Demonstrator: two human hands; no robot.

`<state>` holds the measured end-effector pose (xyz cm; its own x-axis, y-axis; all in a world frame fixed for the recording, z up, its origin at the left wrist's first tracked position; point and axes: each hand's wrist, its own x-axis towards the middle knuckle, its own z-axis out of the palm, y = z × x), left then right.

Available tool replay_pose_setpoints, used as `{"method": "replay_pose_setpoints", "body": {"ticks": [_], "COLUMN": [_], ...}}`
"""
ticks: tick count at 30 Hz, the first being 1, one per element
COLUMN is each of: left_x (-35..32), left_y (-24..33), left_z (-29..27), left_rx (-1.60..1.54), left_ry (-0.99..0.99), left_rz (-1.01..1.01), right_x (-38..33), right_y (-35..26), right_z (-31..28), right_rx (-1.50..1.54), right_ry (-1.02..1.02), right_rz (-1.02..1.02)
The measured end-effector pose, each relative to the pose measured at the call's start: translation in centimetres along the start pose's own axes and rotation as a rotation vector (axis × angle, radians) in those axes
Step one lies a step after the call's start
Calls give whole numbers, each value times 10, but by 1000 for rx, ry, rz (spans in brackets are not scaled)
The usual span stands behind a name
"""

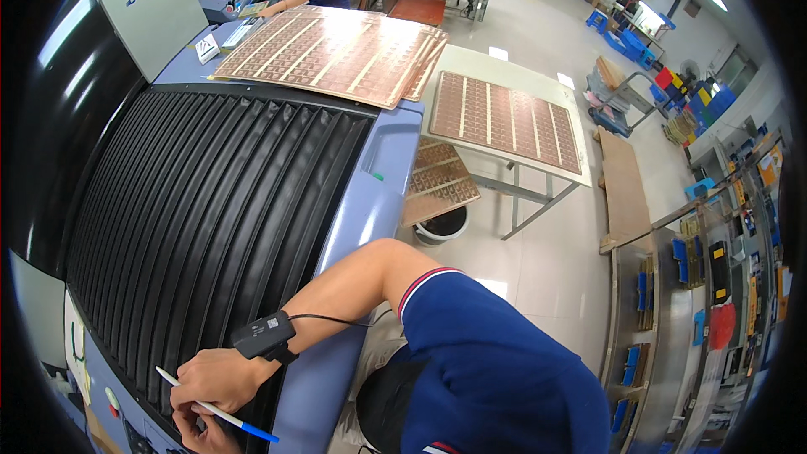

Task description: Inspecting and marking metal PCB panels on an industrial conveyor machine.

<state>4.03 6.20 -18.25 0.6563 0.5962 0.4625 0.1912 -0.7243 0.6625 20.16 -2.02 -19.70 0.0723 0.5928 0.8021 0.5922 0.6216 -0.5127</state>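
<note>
Right hand gripping a slim white, blue-ended pen
Both hands at the black pleated cover's near end; can't tell left hand's grip tbh.

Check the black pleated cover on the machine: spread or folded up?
Spread: the cover shows separate ridges across the machine, not one packed stack.

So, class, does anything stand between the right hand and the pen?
Nothing visible does: the right hand has its fingers on the white-and-blue pen. The left hand shows just below, not between them.
</note>
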Motion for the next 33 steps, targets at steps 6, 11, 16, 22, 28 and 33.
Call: {"method": "replay_pose_setpoints", "body": {"ticks": [6,11,16,22,28,33], "left_x": [2,14,24,26,33,44], "left_y": [-14,-63,-69,-93,-61,-44], "left_z": [-5,-15,-19,-29,-31,-35], "left_rx": [-41,-29,-60,-160,-69,120], "left_ry": [-33,-39,144,251,364,360], "left_rz": [5,29,-31,-109,-147,-252], "right_x": [-2,5,9,19,42,42], "right_y": [2,2,13,26,32,49], "right_z": [3,-7,-23,-39,-62,-86], "right_rx": [-20,-31,-140,-211,-269,-315], "right_ry": [-7,-7,15,-12,-15,-63], "right_rz": [12,45,104,115,212,403]}}
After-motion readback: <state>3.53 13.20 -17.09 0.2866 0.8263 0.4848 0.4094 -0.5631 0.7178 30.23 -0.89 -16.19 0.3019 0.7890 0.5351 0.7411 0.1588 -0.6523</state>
